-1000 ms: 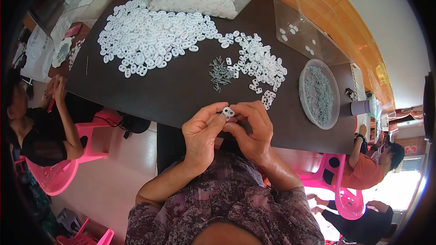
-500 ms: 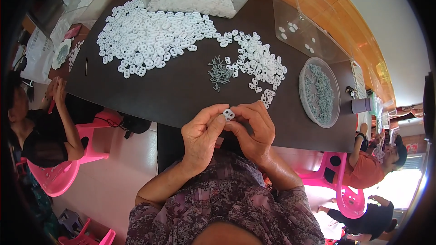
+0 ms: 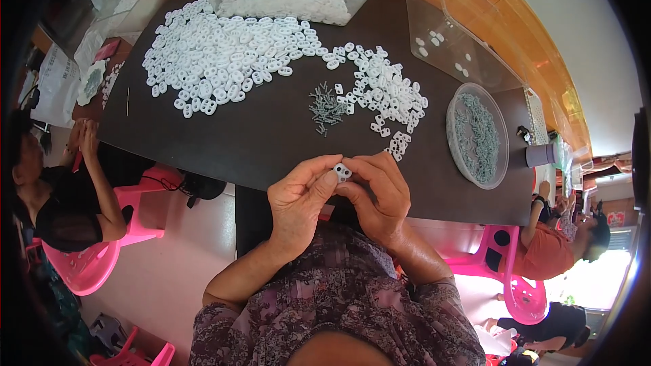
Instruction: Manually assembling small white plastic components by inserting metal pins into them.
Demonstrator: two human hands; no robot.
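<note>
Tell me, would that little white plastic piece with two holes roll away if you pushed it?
Probably not: the small white two-holed plastic piece looks flat, so it should slide. It seems stiff and light, pinched between the left hand and right hand fingers.

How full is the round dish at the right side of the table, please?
Partly full. The round dish holds a shallow layer of small grey pieces across its middle, with bare clear bottom showing around them near the rim.
</note>
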